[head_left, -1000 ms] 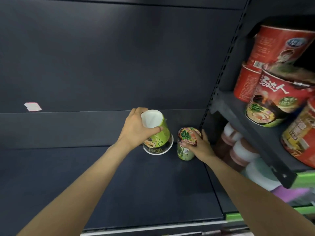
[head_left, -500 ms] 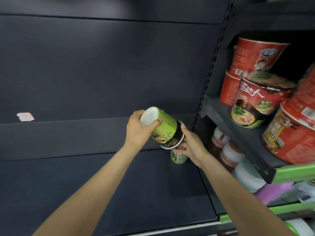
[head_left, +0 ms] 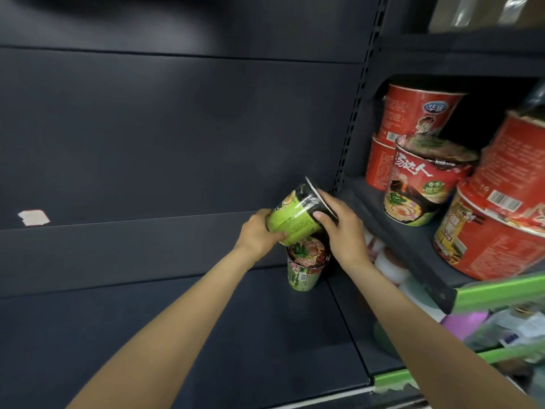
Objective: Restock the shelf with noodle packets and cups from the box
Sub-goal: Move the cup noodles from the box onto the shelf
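Both hands grip one green paper noodle cup (head_left: pixel 296 215), tilted on its side; left hand (head_left: pixel 257 237) holds its base, right hand (head_left: pixel 343 228) its lidded rim, probably to turn it upright above the standing green cup (head_left: pixel 305 268) on the dark metal shelf (head_left: pixel 206 335).

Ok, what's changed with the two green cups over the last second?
The left hand has lifted its green cup off the shelf and turned it from upside down onto its side, above the second cup. The right hand let go of that second cup and now grips the lifted one's lid end. The second cup still stands upright on the shelf.
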Tool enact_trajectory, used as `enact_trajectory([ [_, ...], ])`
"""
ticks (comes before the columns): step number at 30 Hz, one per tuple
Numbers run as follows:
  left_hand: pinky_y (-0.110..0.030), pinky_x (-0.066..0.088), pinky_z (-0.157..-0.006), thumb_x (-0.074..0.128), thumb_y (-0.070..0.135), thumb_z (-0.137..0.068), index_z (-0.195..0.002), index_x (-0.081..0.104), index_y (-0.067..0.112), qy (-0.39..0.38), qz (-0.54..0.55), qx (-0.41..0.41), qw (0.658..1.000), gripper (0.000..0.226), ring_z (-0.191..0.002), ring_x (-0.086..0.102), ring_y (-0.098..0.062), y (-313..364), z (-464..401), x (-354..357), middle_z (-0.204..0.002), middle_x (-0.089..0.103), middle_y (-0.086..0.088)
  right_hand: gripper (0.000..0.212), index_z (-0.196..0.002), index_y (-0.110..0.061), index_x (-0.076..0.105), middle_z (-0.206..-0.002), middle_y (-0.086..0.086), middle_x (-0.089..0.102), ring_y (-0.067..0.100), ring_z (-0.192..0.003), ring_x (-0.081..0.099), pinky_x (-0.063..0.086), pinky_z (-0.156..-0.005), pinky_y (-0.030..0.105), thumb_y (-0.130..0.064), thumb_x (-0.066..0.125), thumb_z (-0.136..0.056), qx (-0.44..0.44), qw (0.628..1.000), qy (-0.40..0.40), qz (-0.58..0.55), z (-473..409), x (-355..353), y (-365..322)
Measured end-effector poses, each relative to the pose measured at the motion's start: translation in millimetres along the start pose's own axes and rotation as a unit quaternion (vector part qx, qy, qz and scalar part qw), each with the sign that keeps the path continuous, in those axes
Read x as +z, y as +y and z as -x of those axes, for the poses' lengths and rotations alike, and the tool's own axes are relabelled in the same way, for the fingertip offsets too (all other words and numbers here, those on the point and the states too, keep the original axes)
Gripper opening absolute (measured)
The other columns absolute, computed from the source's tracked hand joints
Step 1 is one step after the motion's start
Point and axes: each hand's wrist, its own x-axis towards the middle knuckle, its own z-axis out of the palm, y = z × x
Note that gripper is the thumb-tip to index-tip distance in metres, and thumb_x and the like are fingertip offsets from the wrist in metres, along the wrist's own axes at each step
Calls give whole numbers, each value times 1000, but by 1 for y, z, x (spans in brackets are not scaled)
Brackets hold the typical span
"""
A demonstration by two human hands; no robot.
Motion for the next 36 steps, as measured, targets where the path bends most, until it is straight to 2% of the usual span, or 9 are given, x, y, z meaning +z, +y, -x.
enact_trajectory([
  [2, -41, 52, -92, 73, 16, -78, -131, 49, 13, -21, 25, -12, 999, 58, -104, 61, -24, 0, -5, 8, -115, 62, -6, 44, -134, -17, 53, -135, 0, 54, 15, -123, 45, 26, -98, 14, -9, 58, -91, -27, 997, -5, 68, -2, 1, -2],
  [6, -42, 49, -97, 68, 26, -75, -133, 52, 16, -79, 57, -23, 995, 61, -107, 61, -22, -1, -13, 20, -119, 63, -6, 43, -131, -19, 56, -137, 0, 52, 19, -127, 39, 19, -98, 10, -4, 56, -90, -45, 990, -37, 129, -3, 3, 0],
  [10, -24, 46, -68, 50, 12, -94, -135, 44, 25, -100, 128, -40, 986, 43, -75, 56, -11, 7, -12, 25, -90, 60, 1, 43, -129, -16, 57, -134, 2, 54, 21, -126, 41, 14, -95, 3, -2, 58, -88, -43, 982, -61, 171, -3, 3, 9],
  [15, -39, 52, -88, 43, 21, -99, -131, 46, 31, -87, 172, -38, 981, 34, -107, 59, -31, 13, -15, 29, -116, 57, -9, 46, -129, -12, 57, -131, 7, 54, 23, -123, 43, 16, -85, -11, 7, 55, -87, -41, 978, -66, 193, 4, 8, 21],
  [19, -43, 52, -89, 47, 21, -98, -134, 42, 34, -85, 187, -41, 978, 39, -111, 59, -32, 10, -15, 26, -120, 58, -6, 46, -126, -14, 60, -126, 3, 58, 19, -119, 47, 26, -93, 2, 6, 58, -85, -68, 969, -82, 225, 0, 10, 24],
  [21, -43, 52, -91, 48, 21, -97, -137, 40, 34, -89, 206, -49, 973, 42, -112, 58, -33, 8, -13, 26, -121, 57, -6, 48, -123, -13, 63, -120, 4, 62, 23, -115, 52, 45, -95, 23, 9, 63, -80, -98, 962, -92, 239, 0, 11, 25],
  [24, -46, 49, -95, 49, 19, -97, -142, 34, 30, -93, 244, -62, 963, 49, -115, 56, -32, 7, -7, 32, -127, 55, -7, 53, -115, -10, 67, -110, 8, 66, 29, -103, 60, 55, -80, 42, 16, 66, -69, -123, 952, -98, 263, 1, 10, 26],
  [32, -46, 51, -93, 51, 15, -93, -139, 39, 19, -48, 141, -35, 988, 48, -110, 59, -26, 12, -4, 40, -119, 59, -5, 39, -122, -15, 63, -117, 1, 59, 19, -114, 49, 44, -95, 31, -1, 58, -86, -46, 962, -101, 249, 0, 6, 16],
  [36, -20, 41, -85, 52, 16, -92, -133, 48, 12, 6, 5, 10, 1000, 41, -115, 55, -19, 15, -1, 29, -123, 61, -5, 34, -123, -15, 61, -121, 0, 55, 17, -119, 45, 41, -98, 29, -9, 58, -89, -23, 962, -121, 242, 2, 8, 7],
])
